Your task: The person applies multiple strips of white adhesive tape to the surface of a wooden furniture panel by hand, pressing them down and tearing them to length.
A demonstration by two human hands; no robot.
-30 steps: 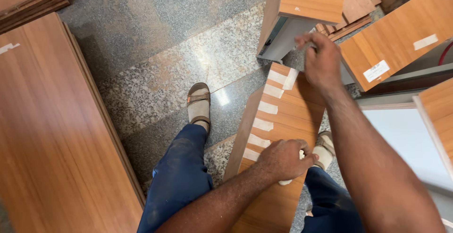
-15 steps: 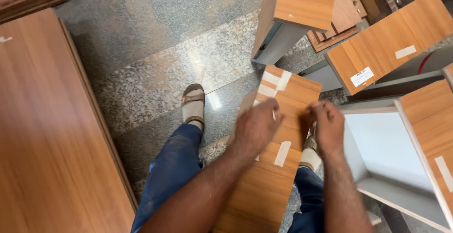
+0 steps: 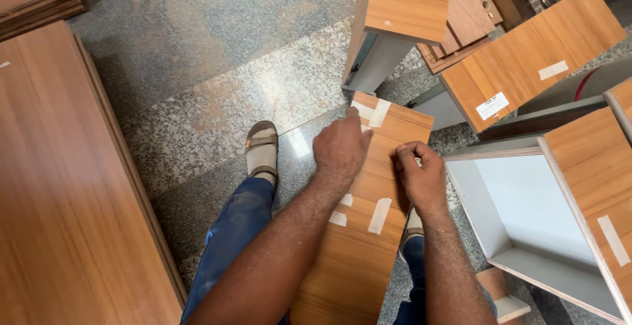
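Speckled grey stone floor [image 3: 197,68] runs under everything, polished enough to glare near the sandalled foot [image 3: 262,150]. From the head camera, a narrow wooden panel [image 3: 368,233] leans between the person's legs, strips of pale tape [image 3: 380,216] stuck on it. The left hand [image 3: 340,146] presses loosely curled on its top edge at twelve o'clock; the right hand [image 3: 421,177] is closed in a fist at the panel's right edge, and whether it pinches anything I cannot tell. On that slick floor the panel's foot might slide and tip toward the open cabinet [image 3: 526,213] at three o'clock. A broad board [image 3: 59,200] lies at nine o'clock.
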